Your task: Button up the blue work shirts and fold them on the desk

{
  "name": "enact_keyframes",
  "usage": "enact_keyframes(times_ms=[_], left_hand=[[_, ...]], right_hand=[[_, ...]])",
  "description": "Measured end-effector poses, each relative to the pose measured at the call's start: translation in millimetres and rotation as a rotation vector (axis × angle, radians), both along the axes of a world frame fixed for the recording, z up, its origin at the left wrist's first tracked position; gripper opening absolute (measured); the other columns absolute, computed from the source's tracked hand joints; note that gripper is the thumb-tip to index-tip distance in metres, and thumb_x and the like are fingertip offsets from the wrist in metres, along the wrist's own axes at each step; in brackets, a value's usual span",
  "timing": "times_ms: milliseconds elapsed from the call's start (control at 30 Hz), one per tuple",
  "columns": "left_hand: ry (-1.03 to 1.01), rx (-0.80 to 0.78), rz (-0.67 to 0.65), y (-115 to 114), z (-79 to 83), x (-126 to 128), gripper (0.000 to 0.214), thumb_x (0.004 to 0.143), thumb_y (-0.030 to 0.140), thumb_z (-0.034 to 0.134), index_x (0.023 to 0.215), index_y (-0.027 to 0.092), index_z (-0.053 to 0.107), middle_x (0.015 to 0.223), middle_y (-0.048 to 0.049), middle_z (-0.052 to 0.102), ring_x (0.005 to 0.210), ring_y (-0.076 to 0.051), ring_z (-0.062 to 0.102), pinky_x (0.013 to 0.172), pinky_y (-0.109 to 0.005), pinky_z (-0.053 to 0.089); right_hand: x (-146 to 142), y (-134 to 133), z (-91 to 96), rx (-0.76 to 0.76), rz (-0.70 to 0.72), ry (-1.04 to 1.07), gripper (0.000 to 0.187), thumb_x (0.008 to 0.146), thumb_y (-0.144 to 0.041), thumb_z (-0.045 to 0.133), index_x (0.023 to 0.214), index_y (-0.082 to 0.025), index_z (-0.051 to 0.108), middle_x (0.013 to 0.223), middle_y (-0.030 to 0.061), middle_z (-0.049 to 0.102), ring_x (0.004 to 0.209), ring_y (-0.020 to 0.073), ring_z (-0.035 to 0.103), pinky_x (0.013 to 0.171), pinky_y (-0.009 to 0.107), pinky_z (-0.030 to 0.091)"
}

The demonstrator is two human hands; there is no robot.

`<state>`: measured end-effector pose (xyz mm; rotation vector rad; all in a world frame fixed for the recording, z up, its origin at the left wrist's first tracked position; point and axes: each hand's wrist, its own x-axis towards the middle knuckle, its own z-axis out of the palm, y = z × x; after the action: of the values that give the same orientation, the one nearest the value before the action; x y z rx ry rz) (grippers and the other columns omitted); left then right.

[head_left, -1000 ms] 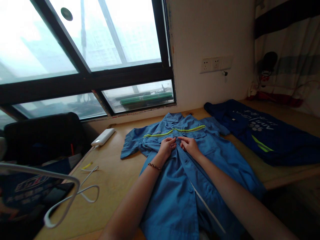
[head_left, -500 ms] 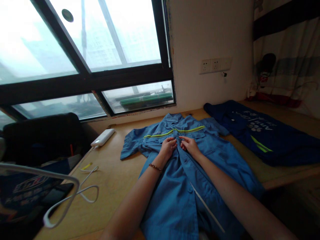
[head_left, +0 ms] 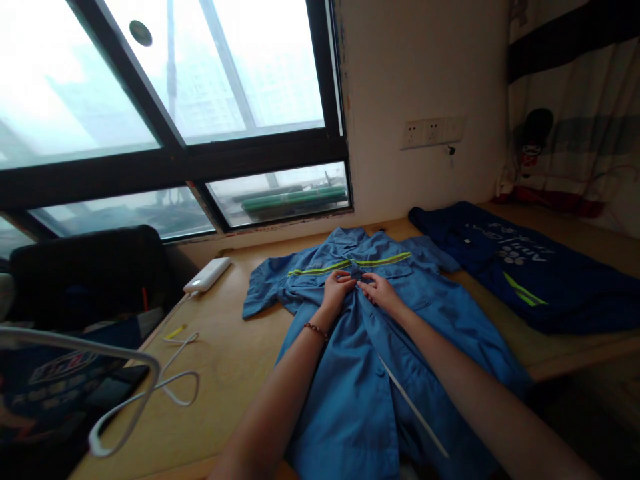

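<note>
A blue short-sleeved work shirt (head_left: 345,393) with a yellow reflective stripe across its chest lies spread on the wooden table, collar toward the window. Its front is partly open lower down, where buttons show along the edge. My left hand (head_left: 339,290) pinches the front placket just below the stripe. Close beside it, my right hand (head_left: 379,292) grips the other edge of the same placket, the fingertips of both hands nearly meeting. Whatever small part lies between the fingertips is hidden. A beaded bracelet (head_left: 316,330) circles my left wrist.
A folded dark navy garment (head_left: 565,287) with white print lies right of the shirt. On the table's (head_left: 235,360) left side are a white power bank (head_left: 207,275) and a looping white cable (head_left: 186,402). A black chair back (head_left: 90,270) stands at the left, below the window.
My fingers have shifted slightly on the placket, and the two hands have drawn closer together. The shirt stays in place; the view has moved a little.
</note>
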<state>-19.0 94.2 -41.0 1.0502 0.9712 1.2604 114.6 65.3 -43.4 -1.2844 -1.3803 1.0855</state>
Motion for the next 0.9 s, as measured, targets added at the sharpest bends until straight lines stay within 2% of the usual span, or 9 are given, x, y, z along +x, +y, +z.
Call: enact_keyframes(times_ms=[100,200,300,400,467,600,733,800,900], left_hand=[[0.1,0.059,0.027,16.1,-4.8,-1.9,0.038,0.046,0.016,0.072,0.076,0.014,0.05,0.057,0.0028,0.057,0.045,-0.007,0.05,0.047,-0.019,0.038],[0.201,0.122,0.084,37.3,-8.5,-4.3,0.034,0.046,0.015,0.072,0.074,0.013,0.052,0.057,0.0021,0.058,0.047,-0.008,0.051,0.048,-0.019,0.039],[0.292,0.184,0.091,54.7,-11.1,-5.7,0.031,0.049,0.017,0.071,0.074,0.013,0.053,0.059,0.001,0.059,0.049,-0.008,0.052,0.05,-0.019,0.04],[0.381,0.245,0.046,61.6,-11.9,-6.1,0.025,0.057,0.022,0.068,0.075,0.014,0.053,0.061,-0.0005,0.06,0.052,-0.01,0.055,0.052,-0.021,0.041],[0.438,0.277,-0.009,60.5,-9.8,-6.3,0.021,0.064,0.024,0.064,0.078,0.014,0.052,0.064,-0.0021,0.061,0.058,-0.012,0.058,0.055,-0.022,0.043],[0.685,0.329,-0.132,41.8,7.1,-6.4,0.023,0.069,0.017,0.06,0.09,0.014,0.051,0.081,-0.0072,0.063,0.077,-0.017,0.06,0.069,-0.027,0.045],[1.052,0.504,-0.025,-3.5,26.4,-1.0,0.033,0.067,0.013,0.061,0.098,0.016,0.051,0.093,-0.0096,0.06,0.089,-0.021,0.056,0.078,-0.031,0.041],[1.127,0.583,0.007,-26.9,26.1,3.0,0.023,0.068,0.015,0.06,0.09,0.018,0.055,0.087,-0.0078,0.06,0.085,-0.021,0.056,0.076,-0.03,0.04],[1.086,0.561,-0.021,-45.3,13.4,6.4,0.011,0.065,0.017,0.062,0.076,0.019,0.06,0.074,-0.0045,0.059,0.069,-0.018,0.055,0.065,-0.026,0.04]], right_hand=[[2.4,-5.2,5.0,-0.049,0.009,-0.131,0.037,0.053,-0.029,0.071,0.084,-0.014,0.057,0.049,-0.0051,0.052,0.043,0.0085,0.046,0.041,0.019,0.033],[4.0,-15.1,9.2,-0.111,0.071,-0.118,0.022,0.046,-0.019,0.072,0.06,-0.015,0.056,0.051,-0.0038,0.056,0.05,0.0099,0.05,0.048,0.02,0.037],[8.8,-24.6,13.4,-0.2,0.115,0.163,0.016,0.05,-0.02,0.069,0.059,-0.015,0.057,0.055,-0.0033,0.059,0.052,0.0105,0.052,0.052,0.022,0.04],[20.1,-26.6,17.7,-0.258,0.03,0.47,0.018,0.051,-0.02,0.069,0.067,-0.016,0.06,0.06,-0.0025,0.062,0.054,0.0117,0.056,0.057,0.024,0.044],[28.4,-24.2,20.0,-0.276,-0.018,0.583,0.019,0.053,-0.018,0.068,0.07,-0.017,0.06,0.063,-0.0012,0.063,0.058,0.0136,0.058,0.061,0.026,0.045],[36.6,-19.3,21.9,-0.309,-0.014,0.659,0.019,0.056,-0.015,0.063,0.075,-0.016,0.062,0.064,0.0005,0.065,0.062,0.016,0.061,0.064,0.028,0.047],[35.7,-19.3,22.0,-0.333,0.015,0.686,0.022,0.057,-0.015,0.06,0.078,-0.015,0.064,0.066,0.0009,0.065,0.061,0.0153,0.06,0.064,0.026,0.047],[35.3,-20.7,22.0,-0.336,0.024,0.675,0.025,0.056,-0.015,0.06,0.08,-0.014,0.065,0.069,0.0014,0.066,0.061,0.0148,0.06,0.064,0.026,0.047],[35.2,-23.6,22.1,-0.333,-0.025,0.62,0.025,0.054,-0.016,0.062,0.079,-0.013,0.066,0.069,0.0019,0.066,0.06,0.0145,0.059,0.063,0.025,0.046]])
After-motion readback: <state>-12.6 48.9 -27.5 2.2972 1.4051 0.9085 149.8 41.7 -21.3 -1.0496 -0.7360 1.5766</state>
